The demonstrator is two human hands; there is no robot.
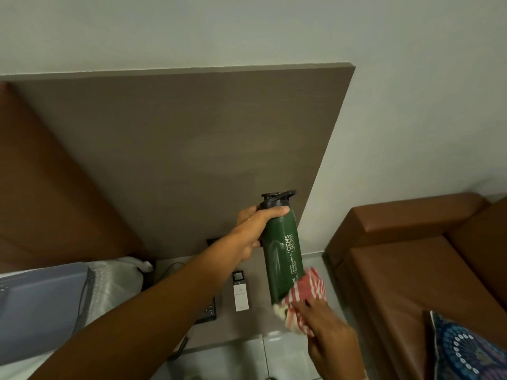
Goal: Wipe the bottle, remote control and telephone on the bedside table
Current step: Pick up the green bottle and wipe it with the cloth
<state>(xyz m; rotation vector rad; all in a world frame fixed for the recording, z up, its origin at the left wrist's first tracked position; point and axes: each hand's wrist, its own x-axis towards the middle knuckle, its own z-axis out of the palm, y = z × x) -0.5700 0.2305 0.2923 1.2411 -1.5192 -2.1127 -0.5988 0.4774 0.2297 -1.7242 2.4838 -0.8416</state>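
Left hand (253, 229): mine, wrapped around the shoulder of the bottle (282, 250) just under its black cap (277, 198), holding it lifted off the bedside table (258, 325) and tilted a little, cap toward the wall.

Right hand (326, 327): mine, fingers closed on a red-and-white striped cloth (304, 297), which is pressed against the bottle's lower end and base.

Bottle: dark green, printed lettering down one side; lower part covered by the cloth, upper body bare.

Method, as I judge it: keep the left grip firm near the neck so the bottle does not swing; cup the cloth around the body, not dab at one face; draw it upward from base to shoulder while turning the bottle with the left wrist, so every side gets covered. Finish with the cap and its hinged loop, shifting my grip lower for that.

Remote control (241, 293): white, lying flat on the table below the bottle, untouched.

Telephone (208, 311): dark, mostly hidden behind my left forearm; only a corner with keys shows.

Surroundings: grey headboard panel (178, 146) behind; brown sofa (406, 256) to the right.
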